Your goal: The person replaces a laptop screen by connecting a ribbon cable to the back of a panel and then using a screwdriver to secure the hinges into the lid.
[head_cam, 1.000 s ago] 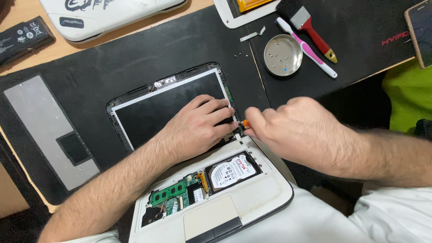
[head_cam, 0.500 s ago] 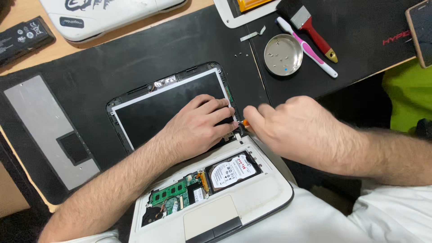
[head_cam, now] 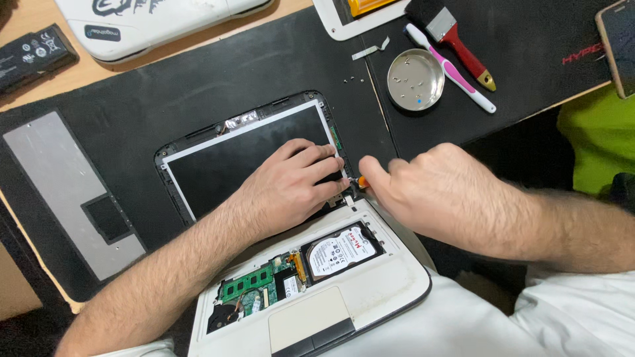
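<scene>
Laptop (head_cam: 370, 291) hinge screw | right hand (head_cam: 430, 192) pinches orange screwdriver (head_cam: 362, 180) at fingertips | left hand (head_cam: 291, 188) lies flat on screen (head_cam: 225, 165), fingers loose, holding nothing | keep driver upright, press firmly.

Barely anything moves here tbh. The right hand (head_cam: 433, 192) creeps a touch left toward the hinge corner of the laptop (head_cam: 311, 291), knuckles bunching a bit tighter over the orange-tipped screwdriver (head_cam: 362, 180), so less of the tool shows now than a second ago.
</scene>
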